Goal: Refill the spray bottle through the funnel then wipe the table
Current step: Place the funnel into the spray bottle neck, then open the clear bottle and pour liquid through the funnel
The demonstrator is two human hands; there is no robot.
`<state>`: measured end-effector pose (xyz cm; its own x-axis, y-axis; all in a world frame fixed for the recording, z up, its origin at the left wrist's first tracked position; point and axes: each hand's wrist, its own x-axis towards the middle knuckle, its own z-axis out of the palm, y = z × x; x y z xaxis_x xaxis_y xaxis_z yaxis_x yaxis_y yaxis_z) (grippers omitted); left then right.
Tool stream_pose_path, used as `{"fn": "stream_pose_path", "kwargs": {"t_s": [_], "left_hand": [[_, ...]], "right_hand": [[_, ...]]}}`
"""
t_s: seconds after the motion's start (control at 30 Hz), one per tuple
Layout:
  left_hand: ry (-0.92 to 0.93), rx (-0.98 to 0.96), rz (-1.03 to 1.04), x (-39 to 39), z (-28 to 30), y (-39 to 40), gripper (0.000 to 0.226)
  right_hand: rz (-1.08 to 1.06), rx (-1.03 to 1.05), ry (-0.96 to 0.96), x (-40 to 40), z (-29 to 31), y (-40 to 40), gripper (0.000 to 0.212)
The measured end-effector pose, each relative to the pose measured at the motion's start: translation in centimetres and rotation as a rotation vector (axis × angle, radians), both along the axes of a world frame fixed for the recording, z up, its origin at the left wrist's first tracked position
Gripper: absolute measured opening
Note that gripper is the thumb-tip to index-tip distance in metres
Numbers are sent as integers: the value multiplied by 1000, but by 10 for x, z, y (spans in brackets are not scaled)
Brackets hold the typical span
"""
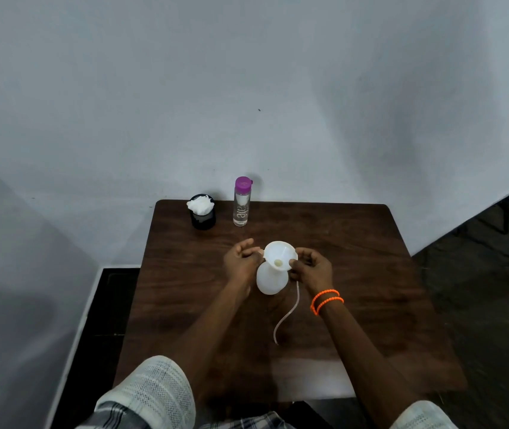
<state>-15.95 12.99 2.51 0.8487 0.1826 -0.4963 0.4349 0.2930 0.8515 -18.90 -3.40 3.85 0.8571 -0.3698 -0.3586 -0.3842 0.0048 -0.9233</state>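
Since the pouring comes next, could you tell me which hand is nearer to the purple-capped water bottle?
Left. The left hand sits at the funnel's left edge, below the water bottle; the right hand is on the funnel's far side, farther off.

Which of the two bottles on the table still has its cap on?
The clear water bottle at the back, closed by a purple cap. The white spray bottle between the hands has an open neck with the funnel in it.
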Motion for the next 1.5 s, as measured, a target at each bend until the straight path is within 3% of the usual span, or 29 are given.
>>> {"fn": "stream_pose_path", "kwargs": {"t_s": [0.3,0.53,0.83,0.97,1.1,1.27,1.5], "left_hand": [[32,-149,73,11,-3,11,34],[65,-96,92,40,-14,27,25],[34,137,44,110,-35,44,16],[-21,357,6,143,-41,43,37],[-212,508,-93,173,-33,32,55],[-309,629,-157,194,-27,26,48],[-259,763,-236,207,-14,31,42]], "right_hand": [[-20,6,12,19,0,-8,15],[97,-132,26,66,-13,-17,6],[419,-479,-2,165,-20,-14,15],[649,-648,19,211,-29,2,31],[800,-717,-51,240,-34,22,46],[808,-721,-118,249,-40,42,29],[736,-638,-112,242,-39,37,37]]}}
